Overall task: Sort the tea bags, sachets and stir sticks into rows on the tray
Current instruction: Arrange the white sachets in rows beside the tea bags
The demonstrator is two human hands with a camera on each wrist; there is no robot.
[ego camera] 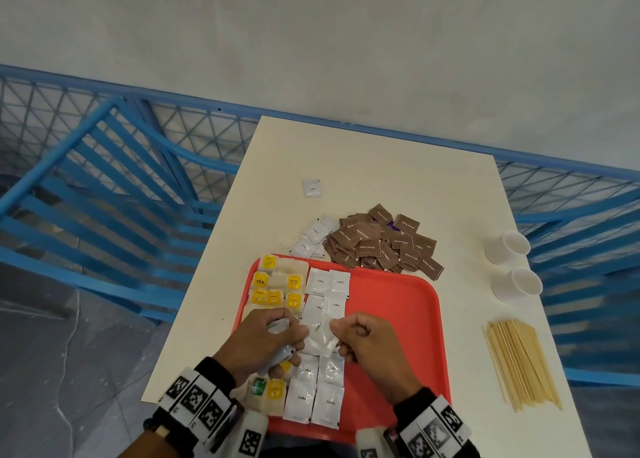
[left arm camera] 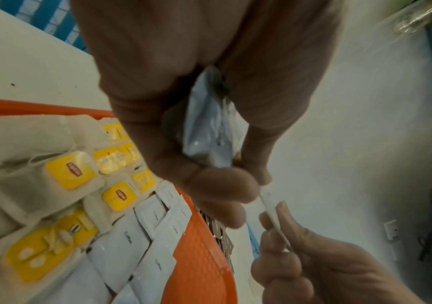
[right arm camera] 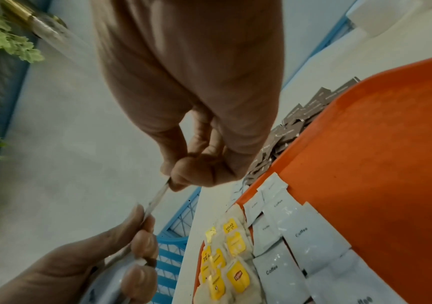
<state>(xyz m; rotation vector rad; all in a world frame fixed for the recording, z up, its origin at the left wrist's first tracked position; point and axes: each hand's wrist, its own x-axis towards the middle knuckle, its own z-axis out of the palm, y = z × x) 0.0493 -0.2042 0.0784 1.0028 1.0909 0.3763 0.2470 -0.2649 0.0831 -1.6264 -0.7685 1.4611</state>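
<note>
Both hands hover over the red tray (ego camera: 398, 319). My left hand (ego camera: 291, 333) grips a small bundle of white coffee sachets (left arm camera: 209, 131) in its curled fingers. My right hand (ego camera: 343, 329) pinches the edge of one white sachet (ego camera: 322, 336), whose other end sits at the left fingertips; it appears edge-on in the wrist views (right arm camera: 158, 197). On the tray, tea bags (ego camera: 273, 284) with yellow tags fill the left columns. White coffee sachets (ego camera: 327, 281) lie in two columns beside them. The tray's right half is bare.
A pile of brown sugar sachets (ego camera: 381, 243) and a few white sachets (ego camera: 313, 236) lie on the table beyond the tray, one more (ego camera: 310, 187) farther back. Wooden stir sticks (ego camera: 519, 364) and two white cups (ego camera: 507, 246) sit right. A blue bench (ego camera: 104, 187) stands left.
</note>
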